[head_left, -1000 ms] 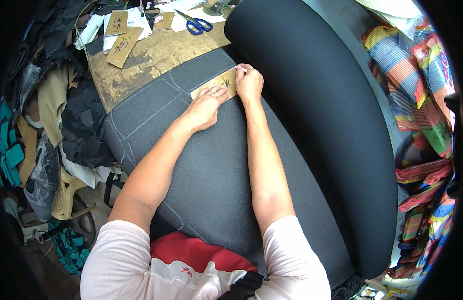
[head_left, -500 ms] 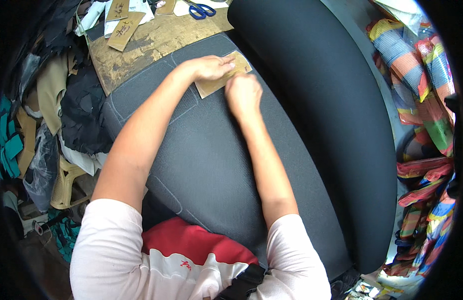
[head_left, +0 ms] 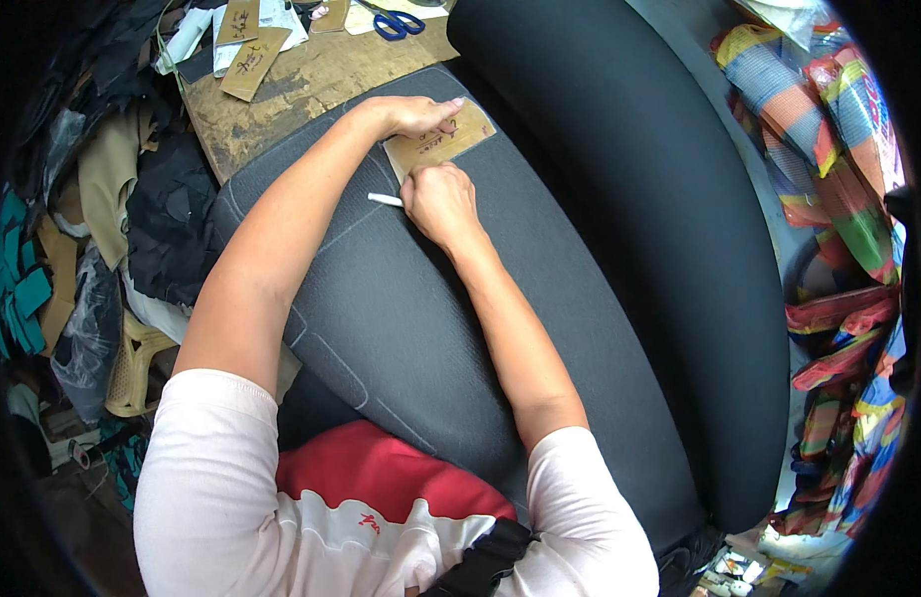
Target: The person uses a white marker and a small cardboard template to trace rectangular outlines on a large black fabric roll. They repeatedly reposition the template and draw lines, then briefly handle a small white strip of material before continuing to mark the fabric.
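Note:
My left hand point(head_left: 420, 116) presses on a tan cardboard template point(head_left: 445, 144), its thumb and fingers apart over the card. The template carries handwriting and lies on dark grey textured fabric point(head_left: 410, 279), which bears pale drawn outlines. At the template's near edge, my right hand point(head_left: 442, 202) is closed round a slim white marking stick point(head_left: 385, 200). One end of the stick juts out to the left; its other end is hidden by the fingers.
A large black fabric roll point(head_left: 629, 199) lies along the right of the grey fabric. On the worn wooden table point(head_left: 281, 104) are blue-handled scissors point(head_left: 396, 25) and more cardboard templates point(head_left: 253, 62). Fabric scraps point(head_left: 167, 219) pile up at left, by a beige plastic chair point(head_left: 132, 363). Colourful wrapped bundles point(head_left: 779, 95) stand at right.
My right hand has shifted left, from the template's right side to its near edge, and the white stick now shows. My left hand stays on the template with its fingers more bent.

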Available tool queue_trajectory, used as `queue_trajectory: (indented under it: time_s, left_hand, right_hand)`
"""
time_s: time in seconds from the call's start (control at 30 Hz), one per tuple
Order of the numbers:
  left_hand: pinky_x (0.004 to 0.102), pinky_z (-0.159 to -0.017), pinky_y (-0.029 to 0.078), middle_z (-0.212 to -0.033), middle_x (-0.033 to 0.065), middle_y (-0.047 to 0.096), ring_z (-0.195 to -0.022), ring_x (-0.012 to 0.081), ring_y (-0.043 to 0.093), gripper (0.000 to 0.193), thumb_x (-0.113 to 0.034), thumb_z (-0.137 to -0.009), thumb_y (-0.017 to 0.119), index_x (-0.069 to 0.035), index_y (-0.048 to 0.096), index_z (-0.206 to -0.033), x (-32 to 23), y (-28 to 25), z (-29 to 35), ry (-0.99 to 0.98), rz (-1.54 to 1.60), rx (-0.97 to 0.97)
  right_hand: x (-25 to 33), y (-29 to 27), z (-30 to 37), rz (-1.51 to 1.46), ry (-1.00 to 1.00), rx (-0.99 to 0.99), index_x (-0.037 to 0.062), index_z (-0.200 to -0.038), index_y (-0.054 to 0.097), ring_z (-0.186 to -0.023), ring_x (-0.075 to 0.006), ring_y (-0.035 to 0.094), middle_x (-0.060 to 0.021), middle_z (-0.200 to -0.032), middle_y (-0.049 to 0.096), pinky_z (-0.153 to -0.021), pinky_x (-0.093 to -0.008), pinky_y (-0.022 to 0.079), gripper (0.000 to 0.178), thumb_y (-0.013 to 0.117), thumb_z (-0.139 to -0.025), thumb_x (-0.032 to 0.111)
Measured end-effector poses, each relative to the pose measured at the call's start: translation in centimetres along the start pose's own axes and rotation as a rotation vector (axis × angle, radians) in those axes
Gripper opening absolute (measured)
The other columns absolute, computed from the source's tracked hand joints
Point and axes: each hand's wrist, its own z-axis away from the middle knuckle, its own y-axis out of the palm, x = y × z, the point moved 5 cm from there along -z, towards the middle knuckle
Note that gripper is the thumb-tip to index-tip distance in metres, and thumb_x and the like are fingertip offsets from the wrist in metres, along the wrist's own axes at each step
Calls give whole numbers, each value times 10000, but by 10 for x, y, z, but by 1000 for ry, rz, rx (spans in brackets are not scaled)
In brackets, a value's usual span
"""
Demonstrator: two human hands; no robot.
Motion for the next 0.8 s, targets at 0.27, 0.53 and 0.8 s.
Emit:
queue_trajectory:
  time_s: [0.27, 0.53, 0.8]
  left_hand:
    - [368, -1096, 274, -1402, 90, 424, -1336, 232, 328, 711, -581, -946, 222, -59, 276, -1427, -4, 3, 5, 43, 32, 28]
    - [376, -1043, 336, -1358, 80, 482, -1317, 226, 355, 729, -596, -939, 217, -51, 298, -1417, -9, -5, 3, -8, 135, 56]
    - [359, -1000, 386, -1309, 152, 513, -1253, 263, 440, 713, -558, -910, 377, -50, 321, -1407, -6, -5, -2, 80, -82, -70]
  right_hand:
    - [29, -12, 55, -122, -111, -9, 12, -916, 678, -960, -302, 546, -156, -917, 604, -780, -394, 509, 261, 711, -740, 201]
    - [13, 2, -6, -241, -49, -272, 14, -871, 660, -794, -363, 637, -210, -805, 642, -723, -438, 511, 129, 610, -777, 88]
    - [25, -23, 10, 44, 203, 117, -14, -804, 673, -858, -359, 640, -217, -901, 657, -786, -434, 507, 155, 590, -714, 82]
